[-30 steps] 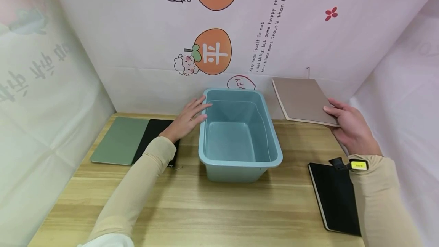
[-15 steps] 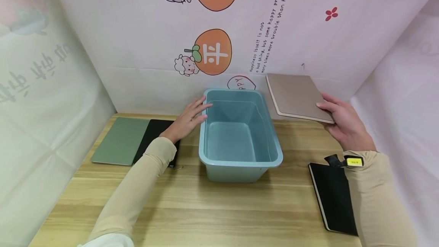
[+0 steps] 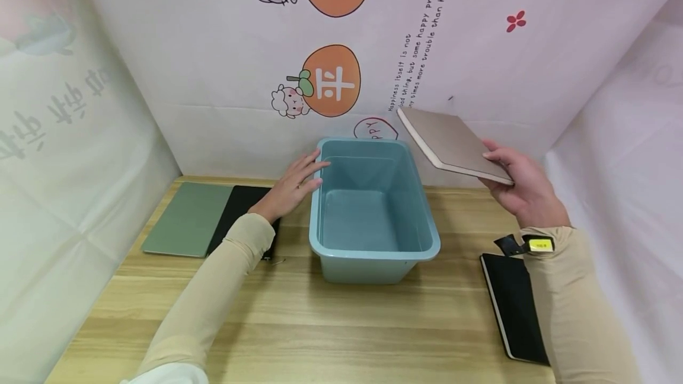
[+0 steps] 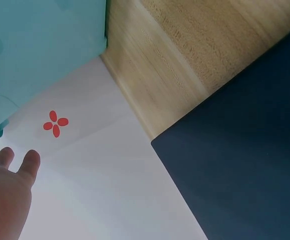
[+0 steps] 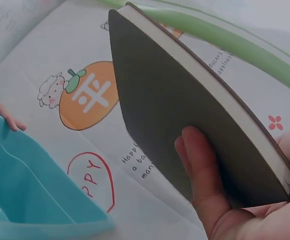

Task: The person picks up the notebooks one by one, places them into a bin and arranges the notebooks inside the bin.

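My right hand (image 3: 525,188) grips a taupe notebook (image 3: 453,138) by its near right corner. In the right wrist view the thumb presses one cover of the notebook (image 5: 169,110), and its pale page edges show. The notebook is raised and tilted, up and to the right of the blue plastic bin (image 3: 373,255). My left hand (image 3: 290,185) rests at the bin's left rim with its fingers extended and spread. No object lies inside the bin. In the left wrist view, part of the left hand (image 4: 7,195) shows near the bin wall (image 4: 45,45).
A green notebook (image 3: 187,218) and a black notebook (image 3: 235,212) lie on the wooden table (image 3: 341,330) at the left, the black one partly behind my left forearm. Another black notebook (image 3: 514,307) lies at the right, partly under my right forearm. A printed white sheet (image 3: 213,64) stands behind.
My right hand has carried the taupe notebook left and slightly up towards the bin, and the notebook has tilted more. The left hand and the bin have stayed in place.
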`<state>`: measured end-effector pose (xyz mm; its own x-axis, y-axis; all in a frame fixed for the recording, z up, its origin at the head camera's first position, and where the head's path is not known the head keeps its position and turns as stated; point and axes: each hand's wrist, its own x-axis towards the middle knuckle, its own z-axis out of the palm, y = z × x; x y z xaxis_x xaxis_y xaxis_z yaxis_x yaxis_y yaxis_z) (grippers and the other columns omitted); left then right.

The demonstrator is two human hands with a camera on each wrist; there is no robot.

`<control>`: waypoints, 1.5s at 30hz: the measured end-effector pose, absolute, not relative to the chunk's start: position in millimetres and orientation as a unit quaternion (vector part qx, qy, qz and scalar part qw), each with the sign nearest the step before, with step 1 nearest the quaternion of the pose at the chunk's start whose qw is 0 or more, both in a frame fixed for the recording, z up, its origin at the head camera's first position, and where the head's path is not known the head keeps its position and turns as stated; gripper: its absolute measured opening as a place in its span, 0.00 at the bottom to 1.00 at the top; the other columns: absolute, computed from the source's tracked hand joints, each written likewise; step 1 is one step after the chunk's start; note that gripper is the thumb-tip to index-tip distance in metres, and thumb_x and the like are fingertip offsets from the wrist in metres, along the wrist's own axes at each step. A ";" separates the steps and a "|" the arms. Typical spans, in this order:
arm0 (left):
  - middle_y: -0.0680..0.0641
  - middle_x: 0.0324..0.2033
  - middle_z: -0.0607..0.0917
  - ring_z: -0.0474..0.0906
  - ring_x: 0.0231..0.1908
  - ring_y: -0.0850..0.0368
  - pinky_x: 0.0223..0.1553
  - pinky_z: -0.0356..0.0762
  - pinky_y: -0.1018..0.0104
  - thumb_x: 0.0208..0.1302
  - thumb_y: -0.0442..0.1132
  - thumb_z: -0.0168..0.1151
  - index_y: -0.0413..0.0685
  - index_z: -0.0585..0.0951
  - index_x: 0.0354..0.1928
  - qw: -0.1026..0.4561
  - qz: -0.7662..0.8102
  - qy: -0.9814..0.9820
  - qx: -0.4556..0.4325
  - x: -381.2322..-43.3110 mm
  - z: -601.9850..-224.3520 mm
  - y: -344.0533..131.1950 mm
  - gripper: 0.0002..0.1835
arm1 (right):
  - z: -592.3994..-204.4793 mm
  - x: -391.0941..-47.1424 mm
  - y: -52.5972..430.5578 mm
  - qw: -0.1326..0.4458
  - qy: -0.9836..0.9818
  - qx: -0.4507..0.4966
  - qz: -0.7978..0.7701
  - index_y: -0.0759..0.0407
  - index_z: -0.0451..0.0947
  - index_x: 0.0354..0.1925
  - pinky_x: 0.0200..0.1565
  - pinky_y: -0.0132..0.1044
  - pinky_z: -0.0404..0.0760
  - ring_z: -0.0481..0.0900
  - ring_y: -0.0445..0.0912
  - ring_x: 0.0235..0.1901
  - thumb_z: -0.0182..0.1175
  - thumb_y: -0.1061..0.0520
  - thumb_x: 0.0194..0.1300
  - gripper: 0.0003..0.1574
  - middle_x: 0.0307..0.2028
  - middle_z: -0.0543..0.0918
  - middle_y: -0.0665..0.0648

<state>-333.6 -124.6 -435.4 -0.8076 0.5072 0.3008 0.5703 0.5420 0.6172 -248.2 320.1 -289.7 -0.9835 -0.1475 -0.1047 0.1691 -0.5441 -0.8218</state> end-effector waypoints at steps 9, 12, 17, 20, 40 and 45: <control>0.66 0.82 0.43 0.35 0.83 0.43 0.78 0.40 0.34 0.79 0.64 0.39 0.77 0.60 0.77 0.044 -0.367 -0.878 -0.304 -334.2 -436.8 -124.2 0.28 | -286.0 -251.0 302.1 0.090 0.583 0.009 -0.807 0.49 0.45 0.82 0.41 0.30 0.86 0.86 0.36 0.44 0.50 0.67 0.74 0.46 0.52 0.77 0.44; 0.67 0.81 0.43 0.35 0.83 0.43 0.78 0.41 0.33 0.79 0.65 0.39 0.78 0.60 0.77 0.043 -0.367 -0.879 -0.303 -334.9 -437.4 -124.3 0.28 | -285.1 -250.7 297.9 0.090 0.613 0.008 -0.785 0.48 0.46 0.82 0.39 0.29 0.85 0.85 0.34 0.42 0.49 0.65 0.75 0.45 0.47 0.83 0.40; 0.67 0.81 0.43 0.36 0.83 0.43 0.78 0.42 0.33 0.79 0.65 0.39 0.82 0.59 0.76 0.043 -0.367 -0.878 -0.306 -336.0 -437.7 -123.9 0.27 | -285.9 -253.5 288.9 0.087 0.637 0.018 -0.766 0.47 0.52 0.78 0.38 0.29 0.85 0.84 0.34 0.41 0.50 0.64 0.74 0.40 0.48 0.81 0.40; 0.66 0.81 0.43 0.37 0.83 0.43 0.78 0.42 0.34 0.79 0.65 0.38 0.83 0.59 0.76 0.044 -0.367 -0.876 -0.308 -336.1 -437.8 -123.5 0.26 | -286.7 -256.5 282.3 0.082 0.651 0.024 -0.754 0.47 0.50 0.79 0.38 0.29 0.85 0.84 0.34 0.41 0.51 0.64 0.73 0.42 0.52 0.75 0.44; 0.64 0.82 0.45 0.38 0.82 0.43 0.78 0.41 0.34 0.79 0.64 0.40 0.81 0.61 0.75 0.054 -0.374 -0.871 -0.313 -339.0 -438.9 -124.8 0.26 | -288.3 -278.2 241.0 0.083 0.619 0.025 -0.781 0.54 0.48 0.81 0.38 0.27 0.86 0.88 0.36 0.39 0.42 0.69 0.71 0.44 0.55 0.72 0.50; 0.64 0.82 0.45 0.38 0.82 0.42 0.79 0.40 0.34 0.79 0.63 0.39 0.79 0.62 0.76 0.055 -0.373 -0.871 -0.315 -337.8 -438.2 -124.8 0.26 | -287.1 -277.9 230.4 0.068 0.620 0.041 -0.781 0.54 0.50 0.81 0.38 0.28 0.87 0.88 0.36 0.38 0.43 0.68 0.71 0.43 0.63 0.70 0.55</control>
<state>-337.8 -124.8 -438.2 -0.7956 0.5078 0.3305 0.5896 0.5235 0.6150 -277.9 230.4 -287.1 -0.9875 -0.0553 -0.1476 0.1563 -0.2217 -0.9625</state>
